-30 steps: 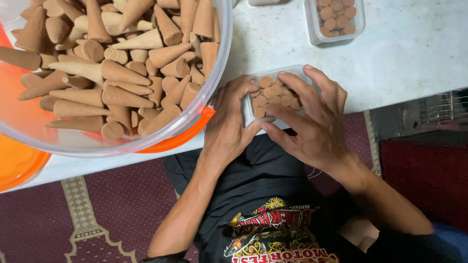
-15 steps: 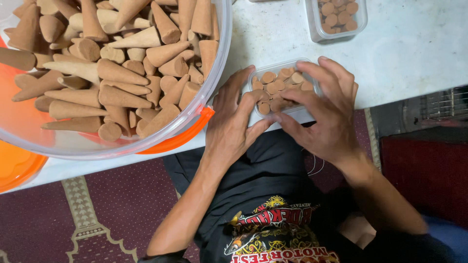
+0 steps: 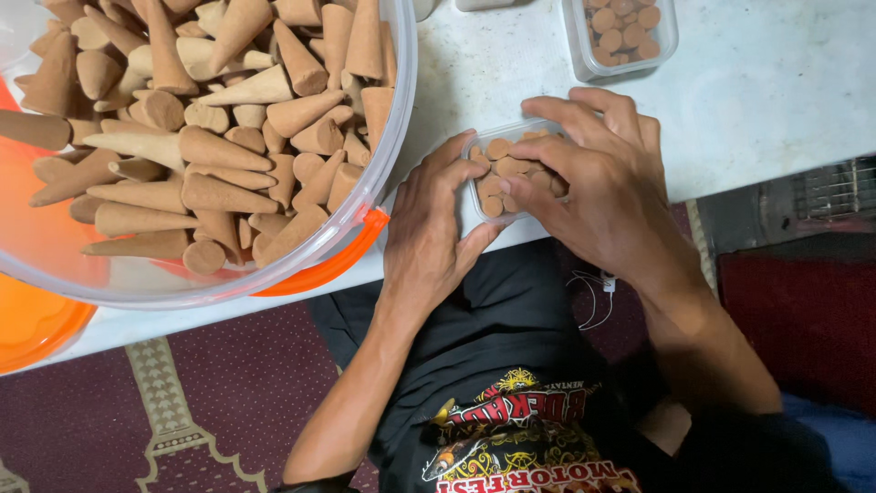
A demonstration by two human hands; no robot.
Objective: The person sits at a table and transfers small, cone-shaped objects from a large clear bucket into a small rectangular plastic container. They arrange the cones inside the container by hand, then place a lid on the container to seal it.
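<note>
Head view: a small clear tub is held at the near edge of the white table, between both hands. Brown cones are packed in it upright, flat round bases up, tips hidden below. The tub's long axis appears to run along the table's near edge, though much of it is covered by fingers. The part that shows is filled base to base; whether gaps are left under the right hand cannot be told, so the packing is judged to be nearly done, with no lid seen on it.

The left hand is curled against the tub's left end, thumb and fingers pressed on its rim and wall. The right hand is laid over the tub's right part, fingers bent and spread, fingertips resting on the cone bases; nothing else is held in either hand.

Toward the far edge, a second clear tub is seen, filled with cones in the same way and standing apart from the hands. At the left, a large clear basin with an orange base is heaped with loose cones lying in all directions; its rim is just beside the left hand. Below the table edge, the person's dark printed shirt and a maroon patterned carpet are seen.
</note>
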